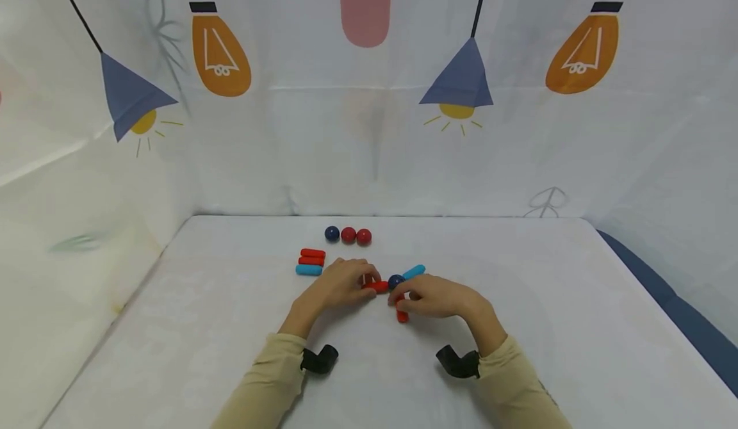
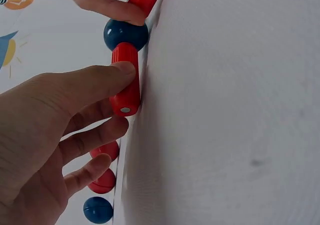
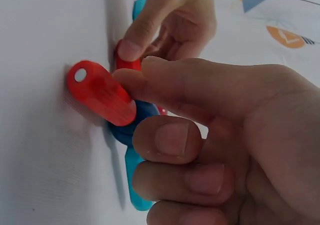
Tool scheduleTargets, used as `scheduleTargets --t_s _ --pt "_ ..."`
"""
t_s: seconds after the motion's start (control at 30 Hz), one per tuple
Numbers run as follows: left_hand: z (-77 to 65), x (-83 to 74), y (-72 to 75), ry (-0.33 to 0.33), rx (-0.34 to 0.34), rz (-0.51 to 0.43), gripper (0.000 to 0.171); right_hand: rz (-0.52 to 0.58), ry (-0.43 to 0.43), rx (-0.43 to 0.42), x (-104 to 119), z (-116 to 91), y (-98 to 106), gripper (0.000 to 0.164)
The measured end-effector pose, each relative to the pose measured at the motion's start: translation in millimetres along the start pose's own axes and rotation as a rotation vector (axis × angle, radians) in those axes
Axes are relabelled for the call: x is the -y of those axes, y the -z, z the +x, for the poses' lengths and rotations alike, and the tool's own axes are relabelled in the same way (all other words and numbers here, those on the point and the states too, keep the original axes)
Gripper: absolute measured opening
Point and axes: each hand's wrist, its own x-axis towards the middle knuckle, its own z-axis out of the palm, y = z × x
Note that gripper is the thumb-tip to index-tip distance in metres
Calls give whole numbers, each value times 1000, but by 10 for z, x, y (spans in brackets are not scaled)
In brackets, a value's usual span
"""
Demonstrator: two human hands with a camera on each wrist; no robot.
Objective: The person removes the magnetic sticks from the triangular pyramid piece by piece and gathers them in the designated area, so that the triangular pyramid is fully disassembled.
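Observation:
My left hand pinches a red magnetic stick with a pale metal tip, its thumb on top. One end of that stick meets a navy ball. From the ball's far right side a light blue stick points away. A second red stick runs from the ball toward the near side. Around this stick, beside the ball, curl the fingers and thumb of my right hand. The other fingers of the left hand are loosely bent, holding nothing.
Behind the left hand a navy ball and two red balls stand in a row. Left of them lie two red sticks and a light blue stick. The white table ends at a printed curtain.

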Motion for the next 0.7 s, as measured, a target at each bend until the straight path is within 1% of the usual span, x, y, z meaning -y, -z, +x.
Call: scheduleTargets --t_s 0.07,0.13,0.3,0.37,0.47,0.53,0.57,0.63,0.7 --pt "-1 -3 0 -2 4 2 25 -10 10 10 9 3 2 22" --pt "-7 -7 5 -3 12 -1 26 -14 -8 11 7 3 9 20" --pt "-28 -17 33 -21 51 -10 26 -37 -69 -41 -41 -2 29 16" --pt "-35 -23 43 -45 77 -20 25 -49 -78 -67 -70 3 30 16" --pt "-42 -39 50 -97 116 -49 23 -50 -115 -100 -105 9 35 15" --pt "-42 -52 48 -127 126 -64 22 -47 -135 -115 -128 16 35 15" --pt "-42 -57 46 -131 125 -68 22 -47 -141 -129 -138 23 35 15" --pt "-41 -59 40 -111 111 -69 23 -49 -129 -172 -160 47 28 13" --pt "-41 -50 35 -72 91 -63 25 -60 -94 -253 -185 85 8 10"
